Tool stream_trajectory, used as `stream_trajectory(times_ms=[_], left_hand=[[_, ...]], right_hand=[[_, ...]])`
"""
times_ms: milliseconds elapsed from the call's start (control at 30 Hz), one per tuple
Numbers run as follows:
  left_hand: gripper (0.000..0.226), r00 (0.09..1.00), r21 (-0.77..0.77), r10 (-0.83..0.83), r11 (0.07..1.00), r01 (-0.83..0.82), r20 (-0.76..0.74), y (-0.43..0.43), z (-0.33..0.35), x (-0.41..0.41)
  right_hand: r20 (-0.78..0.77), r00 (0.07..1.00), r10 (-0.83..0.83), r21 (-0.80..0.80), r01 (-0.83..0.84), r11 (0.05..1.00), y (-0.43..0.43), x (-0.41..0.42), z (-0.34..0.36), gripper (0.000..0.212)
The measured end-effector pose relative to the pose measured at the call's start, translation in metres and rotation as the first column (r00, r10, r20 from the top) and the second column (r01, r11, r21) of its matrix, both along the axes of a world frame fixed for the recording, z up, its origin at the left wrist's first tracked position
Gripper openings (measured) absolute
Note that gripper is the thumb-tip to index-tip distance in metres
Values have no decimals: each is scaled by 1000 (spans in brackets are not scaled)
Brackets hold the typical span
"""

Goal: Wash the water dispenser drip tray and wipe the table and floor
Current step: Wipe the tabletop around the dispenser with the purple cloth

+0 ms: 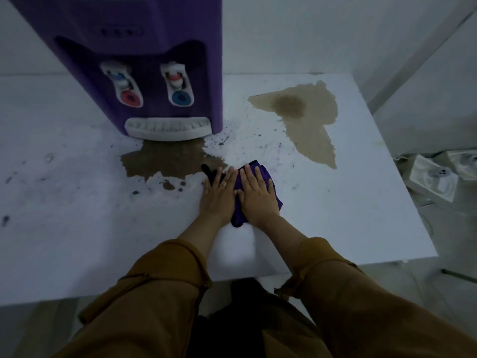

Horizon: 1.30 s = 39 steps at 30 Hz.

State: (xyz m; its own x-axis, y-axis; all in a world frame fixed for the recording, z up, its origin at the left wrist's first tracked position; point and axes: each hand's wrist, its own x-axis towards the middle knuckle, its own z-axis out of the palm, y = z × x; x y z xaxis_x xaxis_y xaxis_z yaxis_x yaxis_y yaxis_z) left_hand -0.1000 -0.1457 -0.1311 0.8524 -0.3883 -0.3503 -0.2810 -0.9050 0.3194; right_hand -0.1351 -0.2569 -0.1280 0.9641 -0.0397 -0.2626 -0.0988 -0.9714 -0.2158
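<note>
Both hands lie flat with straight fingers, side by side: the left hand (219, 196) and the right hand (258, 196) press a purple cloth (238, 215) onto the white tabletop (77, 228). The drip tray (167, 128) sits in the foot of the purple water dispenser (124, 11), at 11 o'clock from the hands. A brown puddle (165, 161) touches its front, and a paler puddle (307, 115) spreads at 1 o'clock.

Setting: plain indoor utility corner; home or office undetermined. Evidence: purple plastic tabletop water dispenser (144, 60) stood far left on flat white table (335, 215); plain white walls (284, 34) rose behind; white plastic socket block (433, 177) with cables lay right, on pale floor (454, 244).
</note>
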Motion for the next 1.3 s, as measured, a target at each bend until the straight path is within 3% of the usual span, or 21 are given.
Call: stream_trajectory(times_ms=[300,533,633,767,967,1300], left_hand=[[56,999,44,-30,999,28,28,68,6,-74],[63,988,124,-25,992,6,153,101,7,-105],[64,977,21,17,1000,-22,213,91,9,-120],[56,985,-121,128,986,-113,118,72,5,-134],[60,987,9,38,999,-40,156,82,-1,-112],[71,973,155,32,986,-68,227,110,2,-23]], right_hand=[[1,1000,26,36,-26,999,63,-71,-2,56],[45,997,66,129,-72,989,84,-92,0,54],[109,991,72,68,-80,994,76,-101,-1,52],[143,988,61,10,-63,998,74,-107,-6,52],[150,988,46,59,-55,997,79,-87,-7,52],[148,985,85,77,-97,992,111,13,-8,52]])
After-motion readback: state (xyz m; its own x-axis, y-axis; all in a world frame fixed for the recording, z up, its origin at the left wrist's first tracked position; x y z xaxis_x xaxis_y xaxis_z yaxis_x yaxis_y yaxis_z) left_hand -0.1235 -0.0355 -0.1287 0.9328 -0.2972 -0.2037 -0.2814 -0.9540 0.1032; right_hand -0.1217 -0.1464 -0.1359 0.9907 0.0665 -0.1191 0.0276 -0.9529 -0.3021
